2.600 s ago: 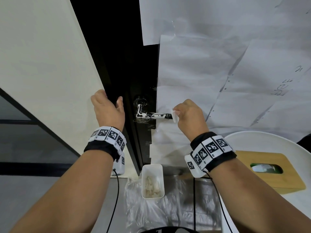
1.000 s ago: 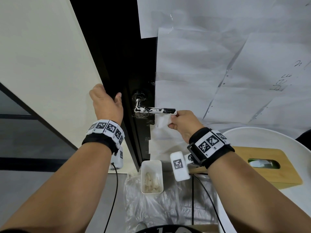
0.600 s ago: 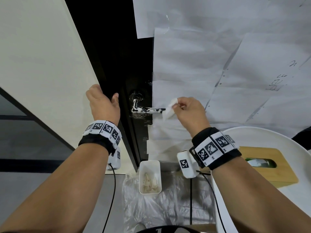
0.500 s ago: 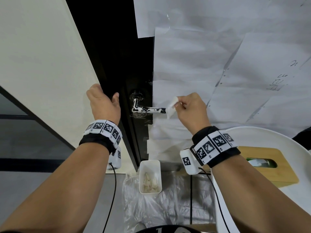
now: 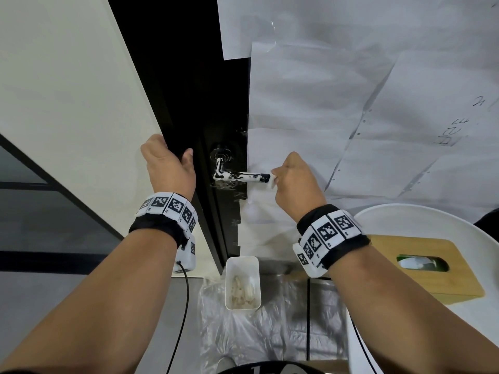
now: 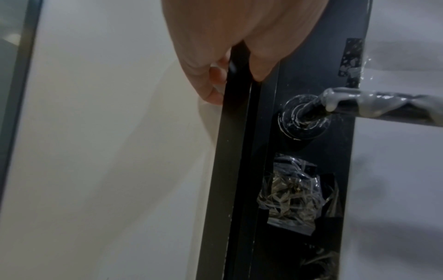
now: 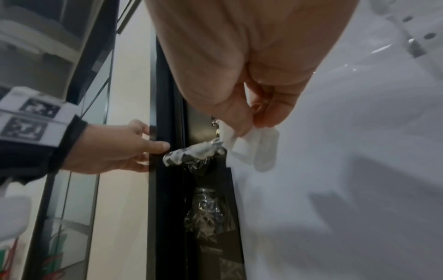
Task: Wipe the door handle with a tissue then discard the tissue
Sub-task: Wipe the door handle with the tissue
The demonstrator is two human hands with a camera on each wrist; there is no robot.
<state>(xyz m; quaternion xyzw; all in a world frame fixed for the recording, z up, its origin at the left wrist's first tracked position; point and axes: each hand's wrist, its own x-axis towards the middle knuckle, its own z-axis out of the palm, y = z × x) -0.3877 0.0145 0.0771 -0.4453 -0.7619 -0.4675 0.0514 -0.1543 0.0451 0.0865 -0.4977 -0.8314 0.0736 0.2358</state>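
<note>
A black lever door handle (image 5: 240, 176) smeared with white paste sticks out from the dark door edge (image 5: 208, 168); it also shows in the left wrist view as the handle (image 6: 374, 108) and in the right wrist view as the handle (image 7: 194, 151). My right hand (image 5: 293, 182) pinches a folded white tissue (image 5: 273, 180) (image 7: 249, 145) against the free end of the handle. My left hand (image 5: 168, 168) grips the door edge (image 6: 237, 94), fingers behind it and thumb in front.
A white bin (image 5: 242, 282) with used tissues stands on plastic sheeting (image 5: 270, 333) below the handle. At right, a wooden tissue box (image 5: 421, 268) sits on a white round table (image 5: 405, 217). Paper sheets (image 5: 351, 103) cover the door face.
My right hand with the tissue dropped below the handle's end, rose above it, and now presses the tissue on the tip. The left hand stayed on the door edge.
</note>
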